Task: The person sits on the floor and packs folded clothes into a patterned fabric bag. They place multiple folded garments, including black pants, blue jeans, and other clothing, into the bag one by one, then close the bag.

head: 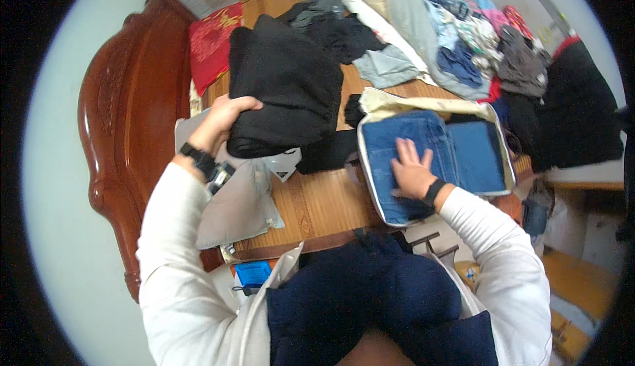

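Note:
My left hand grips the near-left edge of a folded black garment, thumb on top, fingers hidden beneath. The bundle is raised over the bed. My right hand lies flat with fingers spread on folded blue jeans. These jeans fill the left part of a fabric storage box with a cream lining. Another folded blue denim piece lies in the box's right part. Black cloth rests on the bed between the black bundle and the box.
A carved wooden headboard stands at left. On the bed mat lie a grey pillow, a red cloth and a large heap of mixed clothes. Dark clothing hangs at far right. A blue box sits below the bed edge.

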`<state>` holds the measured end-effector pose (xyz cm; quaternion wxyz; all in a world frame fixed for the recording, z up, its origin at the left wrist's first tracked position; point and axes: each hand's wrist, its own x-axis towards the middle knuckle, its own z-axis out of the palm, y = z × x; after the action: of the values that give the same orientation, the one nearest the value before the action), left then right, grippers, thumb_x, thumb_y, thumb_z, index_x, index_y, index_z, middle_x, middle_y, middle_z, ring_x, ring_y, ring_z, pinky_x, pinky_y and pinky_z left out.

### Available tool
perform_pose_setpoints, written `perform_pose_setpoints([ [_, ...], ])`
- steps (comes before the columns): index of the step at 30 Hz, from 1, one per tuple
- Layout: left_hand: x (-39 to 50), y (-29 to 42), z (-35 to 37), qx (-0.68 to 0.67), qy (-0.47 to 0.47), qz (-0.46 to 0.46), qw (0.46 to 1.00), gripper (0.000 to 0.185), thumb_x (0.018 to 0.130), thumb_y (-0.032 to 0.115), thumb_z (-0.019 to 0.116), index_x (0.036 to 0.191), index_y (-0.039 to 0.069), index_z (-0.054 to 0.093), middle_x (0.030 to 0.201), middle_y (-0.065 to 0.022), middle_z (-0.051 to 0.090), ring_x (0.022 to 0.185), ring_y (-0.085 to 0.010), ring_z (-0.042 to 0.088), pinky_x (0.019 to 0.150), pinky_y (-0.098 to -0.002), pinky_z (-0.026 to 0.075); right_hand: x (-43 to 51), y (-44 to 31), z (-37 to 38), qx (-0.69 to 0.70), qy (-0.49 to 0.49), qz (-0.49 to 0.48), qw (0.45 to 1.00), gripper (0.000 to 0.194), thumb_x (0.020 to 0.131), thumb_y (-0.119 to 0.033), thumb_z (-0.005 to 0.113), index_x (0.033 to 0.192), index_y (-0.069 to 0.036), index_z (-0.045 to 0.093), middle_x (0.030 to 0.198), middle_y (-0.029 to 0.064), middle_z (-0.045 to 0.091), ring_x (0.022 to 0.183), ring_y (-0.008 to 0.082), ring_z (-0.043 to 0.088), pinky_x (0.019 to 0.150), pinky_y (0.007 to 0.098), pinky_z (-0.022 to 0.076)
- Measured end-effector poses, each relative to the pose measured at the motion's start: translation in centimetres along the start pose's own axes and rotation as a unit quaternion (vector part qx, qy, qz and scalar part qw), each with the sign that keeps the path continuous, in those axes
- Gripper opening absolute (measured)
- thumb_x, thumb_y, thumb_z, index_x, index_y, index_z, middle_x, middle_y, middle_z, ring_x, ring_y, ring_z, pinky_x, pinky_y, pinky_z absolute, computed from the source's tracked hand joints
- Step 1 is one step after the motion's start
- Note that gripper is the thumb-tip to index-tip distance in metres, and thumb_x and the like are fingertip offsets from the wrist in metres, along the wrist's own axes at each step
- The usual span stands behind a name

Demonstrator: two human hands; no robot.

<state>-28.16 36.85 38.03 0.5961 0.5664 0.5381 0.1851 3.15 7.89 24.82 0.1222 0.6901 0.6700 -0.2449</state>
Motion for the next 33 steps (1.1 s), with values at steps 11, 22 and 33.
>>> perform_pose_setpoints([
  [11, -12.0, 11.9, 19.0, 0.312, -0.154, 0.344, 0.872, 0.059, 0.057, 0.015, 0.082, 0.108, -0.005, 0.061, 0.094, -0.0112, 0.068, 0.088, -0.0207, 0.065, 0.084, -0.0308, 0.05, -7.9, 7.4, -3.4, 0.917, -0.202, -0.2, 0.279, 0.145, 0.059, -0.101, 0.027, 0.149, 0.013, 0.01, 0.156, 0.0335, 0.013, 0.142, 0.0478, 0.026, 0.107, 0.0662, 0.027],
  [22, -2.8, 4.0, 38.9, 0.438, -0.13, 0.766, 0.453, 0.036, 0.078, 0.017, 0.06, 0.113, 0.024, 0.06, 0.113, 0.0013, 0.059, 0.108, -0.0179, 0.056, 0.093, -0.0391, 0.038, -19.9, 23.2, 7.3, 0.978, 0.088, -0.104, 0.16, 0.113, 0.069, -0.086, 0.047, 0.151, -0.01, 0.027, 0.156, 0.0169, 0.027, 0.139, 0.0428, 0.03, 0.113, 0.0611, 0.0166],
  [33, -0.4, -10.8, 43.4, 0.491, -0.123, 0.67, 0.543, 0.037, 0.08, 0.016, 0.058, 0.111, 0.036, 0.058, 0.118, 0.0026, 0.054, 0.111, -0.0184, 0.051, 0.097, -0.0406, 0.035, -19.3, 25.3, 12.1, 0.981, 0.129, 0.014, 0.145, 0.091, 0.08, -0.071, 0.051, 0.145, -0.009, 0.039, 0.151, 0.0143, 0.037, 0.136, 0.037, 0.037, 0.113, 0.0551, 0.0242],
])
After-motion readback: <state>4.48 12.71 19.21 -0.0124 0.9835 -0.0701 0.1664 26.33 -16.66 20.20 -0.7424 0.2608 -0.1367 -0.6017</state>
